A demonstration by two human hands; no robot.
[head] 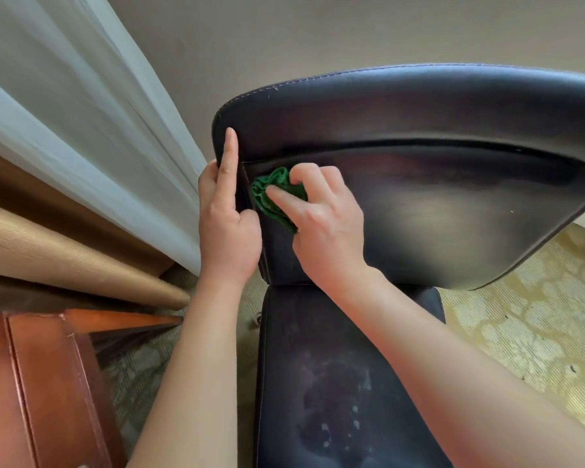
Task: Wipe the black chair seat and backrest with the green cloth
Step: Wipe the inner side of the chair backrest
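Currently my right hand (321, 224) grips the bunched green cloth (274, 197), soft and light, against the backrest (419, 197) at frame centre, while my left hand (227, 224) clasps its firm, slick-looking edge; dusty seat (335, 383) below.

You are in a furnished room, likely a hotel room or a home. You see a patterned carpet (534, 332), a white sheer curtain (65, 113) with brown drapes (48, 248) beside it, wooden furniture (31, 383), and a black padded chair (419, 184).
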